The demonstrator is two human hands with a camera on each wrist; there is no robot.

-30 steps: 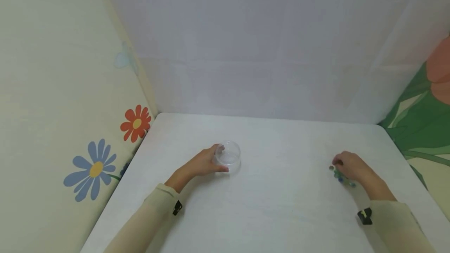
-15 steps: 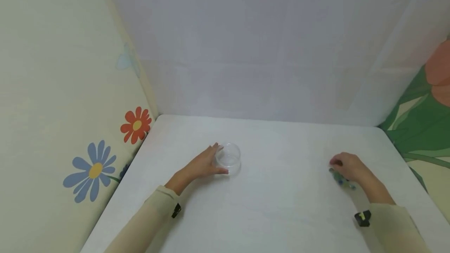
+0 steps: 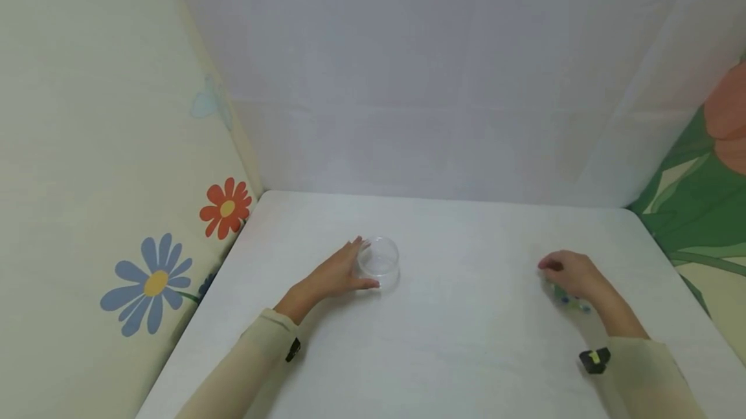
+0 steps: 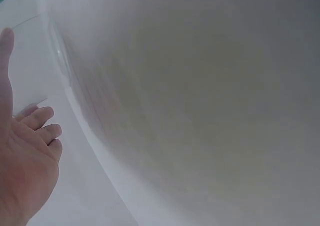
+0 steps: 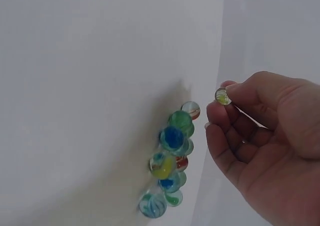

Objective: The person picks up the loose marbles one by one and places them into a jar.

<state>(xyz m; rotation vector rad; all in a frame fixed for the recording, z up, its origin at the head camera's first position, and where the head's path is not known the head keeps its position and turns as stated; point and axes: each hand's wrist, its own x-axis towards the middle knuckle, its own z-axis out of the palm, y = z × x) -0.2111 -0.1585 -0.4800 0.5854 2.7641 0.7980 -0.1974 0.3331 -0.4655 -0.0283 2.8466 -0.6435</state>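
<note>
My left hand (image 3: 333, 275) grips a clear round plastic container (image 3: 381, 262) from its left side, with thumb in front and fingers behind. The left wrist view shows the thumb and fingers about the transparent wall (image 4: 32, 60). Over on the right, my right hand (image 3: 577, 274) is raised a little above a cluster of glass marbles. Between its thumb and index fingertip it pinches one clear marble with a yellow swirl (image 5: 222, 96). The marbles on the table (image 5: 172, 138) have blue, green, yellow and red swirls. In the head view the hand partly covers them.
A white-covered table (image 3: 454, 335) lies under both hands. Behind it rises a white cloth backdrop (image 3: 419, 82). Flower-patterned cloth (image 3: 146, 166) borders the left side, and a green leaf print (image 3: 699, 205) the right.
My right hand has lifted away from the cluster and shifted slightly left, with a marble between its fingertips. My left hand stays on the container.
</note>
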